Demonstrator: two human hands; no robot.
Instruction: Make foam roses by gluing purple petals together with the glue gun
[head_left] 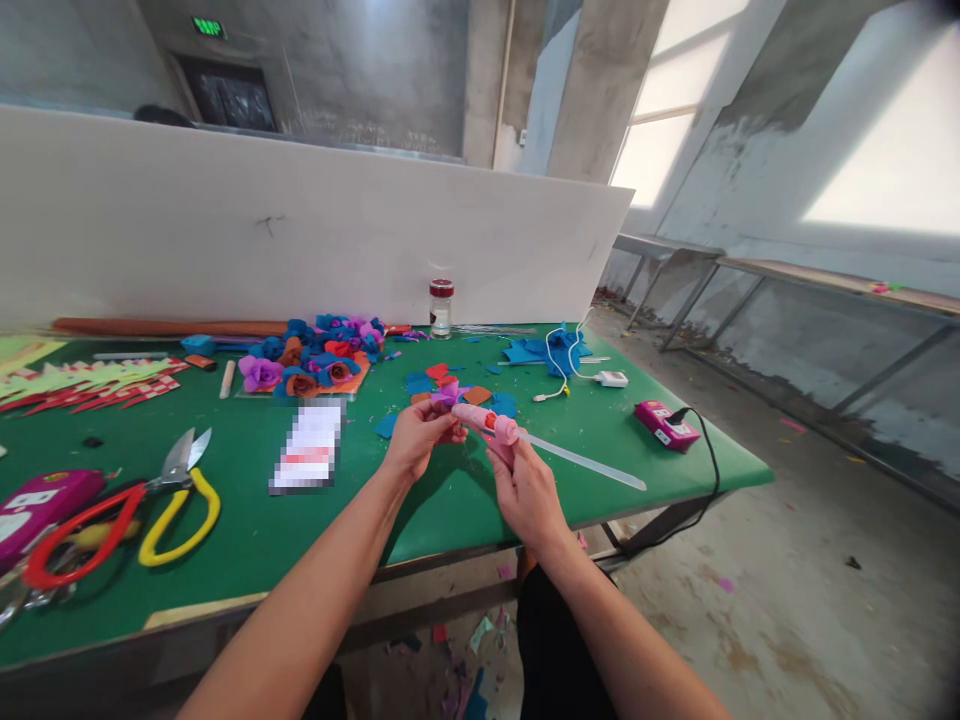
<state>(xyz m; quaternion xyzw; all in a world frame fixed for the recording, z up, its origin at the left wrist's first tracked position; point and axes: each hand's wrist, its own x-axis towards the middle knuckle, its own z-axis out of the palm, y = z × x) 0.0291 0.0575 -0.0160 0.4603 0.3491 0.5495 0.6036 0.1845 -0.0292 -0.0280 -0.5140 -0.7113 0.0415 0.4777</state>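
Note:
My right hand (527, 490) is wrapped round a pink glue gun (480, 420), whose long translucent glue stick (589, 464) sticks out behind it to the right. The gun's nozzle points left, at my left hand (424, 435). The fingers of my left hand pinch a small purple paper flower (451, 392) close to the nozzle. Blue, red and brown paper pieces (477, 396) lie on the green table just beyond both hands. Whether the nozzle touches the flower cannot be made out.
Finished paper flowers (300, 372) are piled behind, left of my hands. Red-and-yellow-handled shears (180, 500) lie at left. A jar (441, 308) stands by the white board (300, 230). A pink power box (667, 425) with a black cable sits right, near a white charger (611, 379).

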